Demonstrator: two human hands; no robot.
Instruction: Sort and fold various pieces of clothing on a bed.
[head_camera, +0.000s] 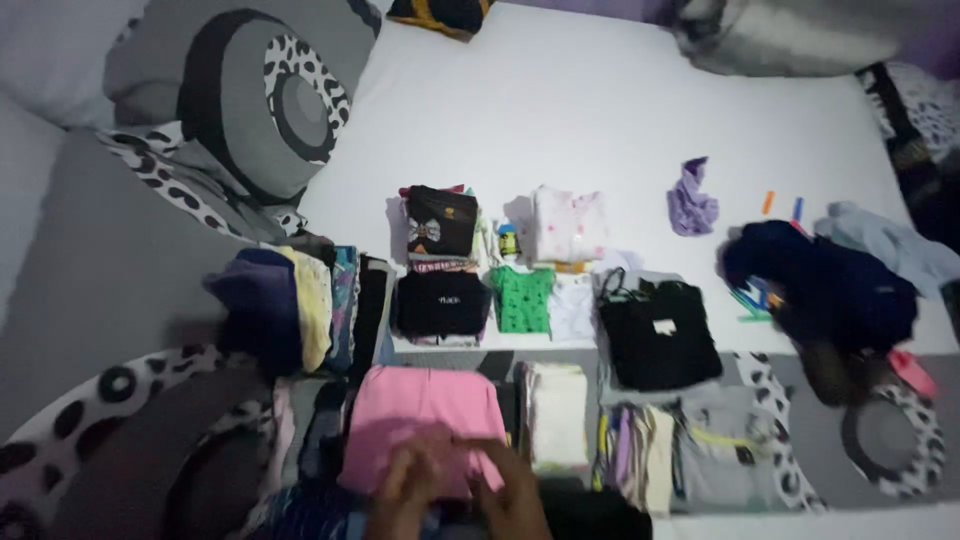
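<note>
I have both hands low at the near edge of the view, pressed onto the pink garment (425, 410). My left hand (405, 495) lies flat with fingers spread over the garment's near edge; my right hand (510, 490) sits just beside it, fingers also laid on the cloth. Both are blurred, so I cannot tell whether either pinches the fabric or only rests on it. The pink garment lies folded directly ahead of my hands, on the bed (600, 110).

Just right of my right hand stands a cream stack (557, 410), and farther right a grey top (715, 445). Beyond that, ahead and to the right, lies a black folded top (660, 335). Straight ahead of my hands are a black shirt (440, 303) and a green shirt (523, 298) side by side. Ahead and left of my left hand, a row of folded clothes (300, 305) stands on edge. Far to the right ahead sits a purple rag (690, 205), and nearer, a dark heap (820, 285).
</note>
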